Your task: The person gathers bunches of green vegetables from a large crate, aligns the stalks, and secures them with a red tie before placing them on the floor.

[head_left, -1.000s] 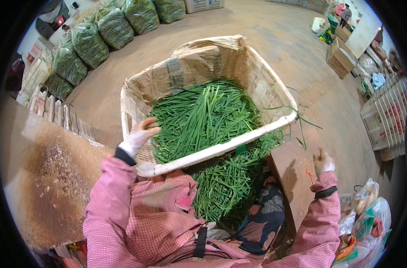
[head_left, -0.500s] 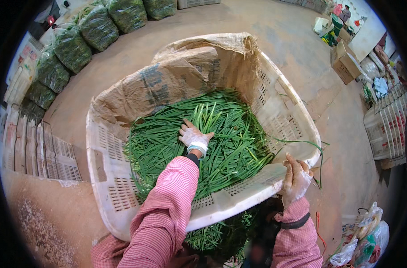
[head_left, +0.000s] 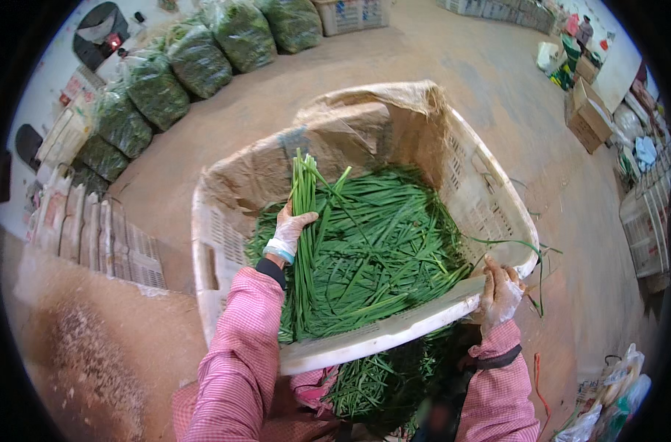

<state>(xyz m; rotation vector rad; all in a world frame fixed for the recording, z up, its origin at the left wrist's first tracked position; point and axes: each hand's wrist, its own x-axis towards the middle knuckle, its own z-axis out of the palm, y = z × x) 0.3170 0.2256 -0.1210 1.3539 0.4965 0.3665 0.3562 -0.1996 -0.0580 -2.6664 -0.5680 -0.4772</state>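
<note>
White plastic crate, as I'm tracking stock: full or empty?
Partly full: green stalks lie in the crate, with brown liner showing above them.

A single wide fisheye view, worn on the head, looks steeply down from just behind the near edge of the white crate (head_left: 387, 336), close enough to see inside, and faces forward over its far edge across the floor (head_left: 416, 55).

Long leaves (head_left: 380, 243) lie in the basket (head_left: 387, 336). The left hand (head_left: 287, 230) and its bunch (head_left: 304, 188) are at the basket's left side; the right hand (head_left: 502, 295) is at its near right corner. Bags (head_left: 201, 62) stand behind, to the left. A box (head_left: 587, 121) sits far right.
</note>
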